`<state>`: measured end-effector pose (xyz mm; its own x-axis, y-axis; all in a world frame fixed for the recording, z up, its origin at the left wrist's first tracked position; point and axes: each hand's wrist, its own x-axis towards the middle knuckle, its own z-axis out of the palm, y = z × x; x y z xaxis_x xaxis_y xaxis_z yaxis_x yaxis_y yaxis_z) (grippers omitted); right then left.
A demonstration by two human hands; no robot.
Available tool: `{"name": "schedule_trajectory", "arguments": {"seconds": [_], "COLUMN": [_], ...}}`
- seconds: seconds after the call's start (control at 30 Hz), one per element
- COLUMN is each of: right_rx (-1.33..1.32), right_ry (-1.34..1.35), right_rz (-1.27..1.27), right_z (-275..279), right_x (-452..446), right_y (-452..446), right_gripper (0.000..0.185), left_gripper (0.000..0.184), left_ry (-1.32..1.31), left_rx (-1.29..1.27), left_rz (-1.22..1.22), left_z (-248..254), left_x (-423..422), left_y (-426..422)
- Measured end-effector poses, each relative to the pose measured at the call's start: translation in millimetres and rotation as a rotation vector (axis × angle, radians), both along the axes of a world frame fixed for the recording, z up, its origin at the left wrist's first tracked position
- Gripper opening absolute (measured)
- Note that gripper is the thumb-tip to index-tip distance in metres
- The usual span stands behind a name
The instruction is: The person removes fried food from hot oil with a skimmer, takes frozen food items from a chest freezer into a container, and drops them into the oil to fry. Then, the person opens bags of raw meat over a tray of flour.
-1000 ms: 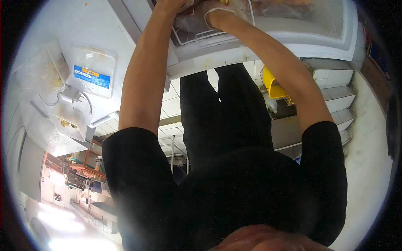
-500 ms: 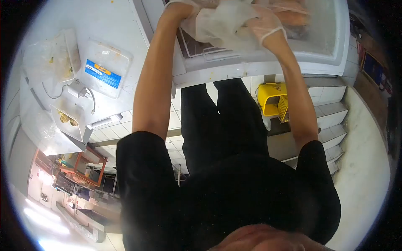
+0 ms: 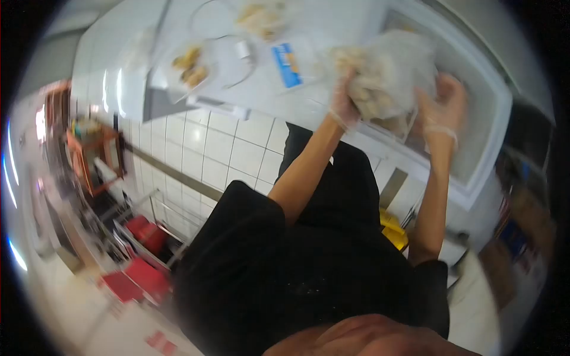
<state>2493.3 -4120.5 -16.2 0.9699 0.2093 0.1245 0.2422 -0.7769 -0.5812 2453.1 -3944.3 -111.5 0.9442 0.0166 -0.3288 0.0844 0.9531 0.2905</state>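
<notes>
Nearest us, the yellow bucket (image 3: 393, 230) is mostly hidden by our right arm and shirt. Left hand (image 3: 344, 105), clear-gloved, is part-closed on the left side of the cloudy bag (image 3: 386, 74) of pale pieces; fingers partly hidden. Right hand (image 3: 444, 107), also gloved, is wide, thumb apart, at the bag's right side; motion blur, so we can't tell if it touches. Bag is over the near left part of the open freezer (image 3: 475, 193), contents unreadable. Left: blue label (image 3: 287, 65), print smeared. Farther, bagged yellowish food (image 3: 260, 21) blurs out.
</notes>
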Motion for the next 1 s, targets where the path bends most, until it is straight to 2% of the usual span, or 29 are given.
{"name": "schedule_trajectory", "arguments": {"seconds": [0.07,0.13,0.2,0.23,0.27,0.33,0.43,0.5,0.57,0.6,0.63,0.67,0.7,0.77,0.8,0.87,0.97,1.0], "right_rx": [0.052,0.102,0.167,0.122,0.061,0.012,0.091,0.215,0.279,0.311,0.202,0.094,-0.016,-0.266,-0.39,-0.174,-0.075,-0.034], "right_ry": [0.071,0.256,0.534,0.506,0.479,0.492,0.566,0.667,0.631,0.608,0.723,0.834,0.946,0.868,0.825,0.873,0.94,0.961], "right_rz": [0.048,0.119,0.242,0.285,0.326,0.41,0.538,0.623,0.605,0.601,0.586,0.568,0.545,0.624,0.665,0.65,0.676,0.674], "right_z": [53.1,79.6,103.7,110.9,103.6,78.9,49.8,34.4,26.1,24.0,29.3,38.4,47.3,65.1,70.6,31.3,11.1,8.3], "right_x": [-7.6,-8.1,3.8,2.8,-19.0,-35.3,-51.3,-61.4,-86.2,-94.6,-98.1,-99.2,-99.8,-102.8,-103.5,-113.6,-119.9,-119.8], "right_y": [38.1,31.1,34.5,47.3,125.4,206.9,296.3,352.5,401.0,425.9,450.5,476.7,499.1,544.1,554.3,556.7,564.9,566.3], "right_gripper": [0.039,0.038,0.04,0.04,0.041,0.045,0.054,0.058,0.056,0.055,0.052,0.05,0.049,0.043,0.041,0.037,0.036,0.036], "left_gripper": [0.055,0.05,0.055,0.058,0.056,0.054,0.053,0.051,0.049,0.049,0.049,0.049,0.047,0.044,0.073,0.073,0.074,0.074], "left_ry": [0.003,0.052,0.057,0.051,0.045,0.072,0.189,0.211,0.238,0.251,0.262,0.275,0.31,0.382,0.375,0.388,0.316,0.275], "left_rx": [0.016,0.038,0.115,0.153,0.095,-0.009,0.164,0.382,0.437,0.387,0.339,0.448,0.431,0.395,0.442,0.418,0.435,0.451], "left_rz": [-0.033,-0.035,0.006,0.025,0.008,-0.041,0.013,0.075,0.171,0.235,0.298,0.288,0.34,0.442,0.312,0.319,0.327,0.331], "left_z": [15.4,24.5,40.6,43.2,30.3,12.1,-15.3,-64.0,-56.6,-32.1,-18.9,-28.2,-17.7,21.6,31.2,17.2,-21.0,-17.3], "left_x": [-5.3,-12.9,-15.8,-16.4,-37.7,-66.9,-113.6,-144.0,-164.8,-170.7,-174.9,-182.0,-182.1,-181.6,-187.6,-196.4,-213.5,-212.0], "left_y": [46.4,28.5,19.4,27.1,98.6,176.6,253.1,294.8,329.5,348.5,368.2,387.2,400.5,423.9,437.3,451.7,463.1,467.8]}}
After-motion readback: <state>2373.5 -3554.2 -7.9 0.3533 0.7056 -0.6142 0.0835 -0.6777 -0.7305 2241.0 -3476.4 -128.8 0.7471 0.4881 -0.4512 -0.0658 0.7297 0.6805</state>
